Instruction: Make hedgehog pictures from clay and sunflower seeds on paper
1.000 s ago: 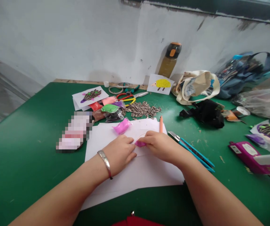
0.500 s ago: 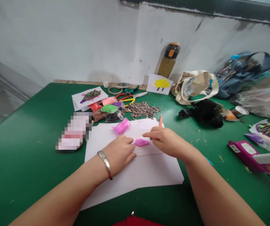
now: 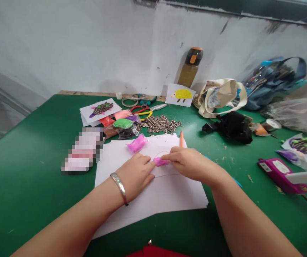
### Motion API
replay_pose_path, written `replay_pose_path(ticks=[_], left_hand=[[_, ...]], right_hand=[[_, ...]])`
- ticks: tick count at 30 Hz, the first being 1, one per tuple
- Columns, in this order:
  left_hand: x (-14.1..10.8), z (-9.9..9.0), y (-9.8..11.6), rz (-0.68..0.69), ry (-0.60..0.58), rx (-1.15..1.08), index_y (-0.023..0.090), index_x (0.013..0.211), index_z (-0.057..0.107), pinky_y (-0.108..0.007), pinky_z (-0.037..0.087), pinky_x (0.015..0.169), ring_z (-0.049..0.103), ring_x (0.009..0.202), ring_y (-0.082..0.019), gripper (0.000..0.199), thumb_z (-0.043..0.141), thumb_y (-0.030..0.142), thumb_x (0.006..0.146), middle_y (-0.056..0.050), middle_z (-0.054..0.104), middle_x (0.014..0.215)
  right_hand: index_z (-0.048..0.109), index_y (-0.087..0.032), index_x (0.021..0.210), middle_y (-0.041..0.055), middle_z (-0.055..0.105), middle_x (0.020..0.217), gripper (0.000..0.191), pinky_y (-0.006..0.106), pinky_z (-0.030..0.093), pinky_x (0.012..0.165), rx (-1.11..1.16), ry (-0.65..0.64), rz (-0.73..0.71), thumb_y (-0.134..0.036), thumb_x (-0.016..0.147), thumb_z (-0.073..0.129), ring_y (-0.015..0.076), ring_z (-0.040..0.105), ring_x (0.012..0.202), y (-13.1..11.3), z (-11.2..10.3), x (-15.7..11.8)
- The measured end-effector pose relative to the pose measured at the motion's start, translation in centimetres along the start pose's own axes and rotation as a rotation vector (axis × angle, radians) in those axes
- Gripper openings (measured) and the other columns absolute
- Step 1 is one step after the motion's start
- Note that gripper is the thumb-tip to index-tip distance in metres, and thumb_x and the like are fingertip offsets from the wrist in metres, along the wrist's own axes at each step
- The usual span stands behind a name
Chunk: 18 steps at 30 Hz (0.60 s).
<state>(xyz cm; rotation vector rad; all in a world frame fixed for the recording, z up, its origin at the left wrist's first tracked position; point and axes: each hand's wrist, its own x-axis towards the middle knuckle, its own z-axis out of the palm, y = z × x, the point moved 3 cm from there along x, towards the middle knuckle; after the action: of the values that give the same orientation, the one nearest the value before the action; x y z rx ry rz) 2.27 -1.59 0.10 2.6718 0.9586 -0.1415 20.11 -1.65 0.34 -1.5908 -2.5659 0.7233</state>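
- Pink clay (image 3: 160, 162) lies smeared on the white paper (image 3: 179, 192), inside a thin drawn outline.
- The right hand (image 3: 187, 161) has its index finger stretched onto the clay, the other fingers curled under; whether it pinches any, I cannot tell.
- The left hand (image 3: 137, 173) rests on the paper, palm down, fingers loosely spread, a fingertip at the clay's edge.
- A pink packet (image 3: 137, 144) sits on the paper, just beyond the left hand.
- The orange pen (image 3: 181, 139) lies beyond the right hand.
- Striped seeds (image 3: 162, 124) are heaped on the green bench (image 3: 35, 150), past the paper.
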Motion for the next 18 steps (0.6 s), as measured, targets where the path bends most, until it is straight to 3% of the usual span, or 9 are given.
replay_pose_path(ticks=[5,12,18], left_hand=[[-0.01,0.48,0.28,0.0,0.031,0.042,0.015,0.125,0.05,-0.041,0.043,0.082,0.05,0.091,-0.026,0.037,0.052,0.023,0.089,-0.011,0.057,0.104],[0.25,0.82,0.38,-0.042,0.053,0.092,0.017,0.123,0.052,-0.041,0.044,0.084,0.049,0.094,-0.026,0.036,0.054,0.026,0.088,-0.011,0.056,0.106],[0.15,0.84,0.54,-0.063,0.058,0.09,0.02,0.129,0.048,-0.041,0.045,0.085,0.048,0.095,-0.025,0.043,0.056,0.028,0.087,-0.01,0.055,0.108]], right_hand=[[0.065,-0.037,0.112,0.0009,0.061,0.089,0.043,0.025,0.029,0.058,-0.051,-0.051,-0.002,-0.015,0.085,0.039,0.0135,0.054,0.07,-0.04,0.16,-0.32],[0.064,-0.037,0.115,0.0016,0.062,0.096,0.044,0.025,0.033,0.063,0.021,-0.044,-0.005,-0.016,0.085,0.039,0.0152,0.056,0.081,0.43,0.08,0.02],[0.062,-0.04,0.117,0.0003,0.064,0.093,0.046,0.025,0.032,0.062,-0.086,-0.055,0.034,-0.016,0.085,0.039,0.0149,0.055,0.075,0.5,0.4,0.05]])
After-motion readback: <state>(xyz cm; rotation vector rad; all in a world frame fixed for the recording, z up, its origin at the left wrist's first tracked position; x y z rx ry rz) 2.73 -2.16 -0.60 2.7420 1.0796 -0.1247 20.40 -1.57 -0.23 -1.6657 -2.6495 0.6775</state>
